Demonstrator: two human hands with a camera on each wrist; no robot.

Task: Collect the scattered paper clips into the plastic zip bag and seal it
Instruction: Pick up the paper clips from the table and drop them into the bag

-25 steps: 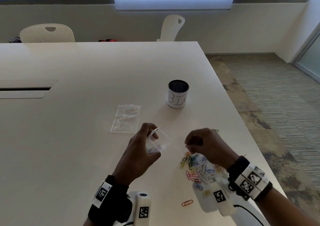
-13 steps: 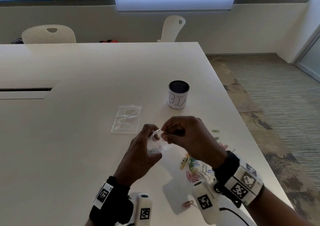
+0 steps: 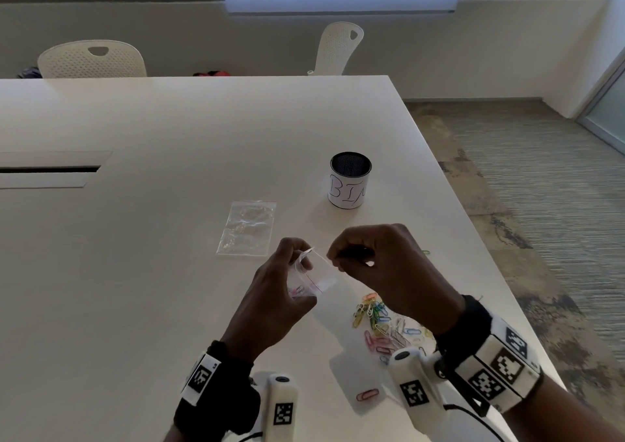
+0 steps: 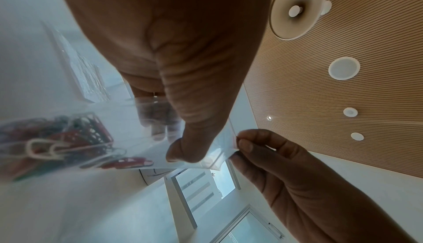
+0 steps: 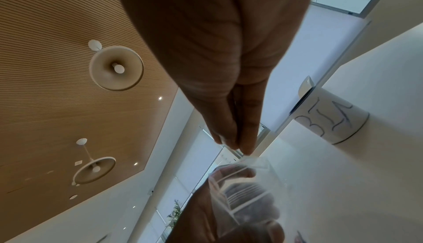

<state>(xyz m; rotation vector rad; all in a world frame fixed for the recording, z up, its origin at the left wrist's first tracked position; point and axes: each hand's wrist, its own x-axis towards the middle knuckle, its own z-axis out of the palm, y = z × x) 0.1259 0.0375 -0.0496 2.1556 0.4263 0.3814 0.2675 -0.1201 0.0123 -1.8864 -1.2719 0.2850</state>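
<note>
Since earlier, the right hand (image 3: 382, 269) is pinching the bag (image 3: 313, 277) mouth; left hand (image 3: 274, 303) gripping it. Two bags; loose clips (image 3: 385, 326) uncountable.

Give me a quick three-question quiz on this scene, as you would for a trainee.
1. True or false: the left hand holds the small zip bag above the table.
2. Where is the pile of loose paper clips? A) inside the cup marked BIN B) on the table under the right hand C) on the chair
3. Fill in: a second clear bag lies flat to the ___ of the cup.

Key: 1 true; 2 B; 3 left
</note>
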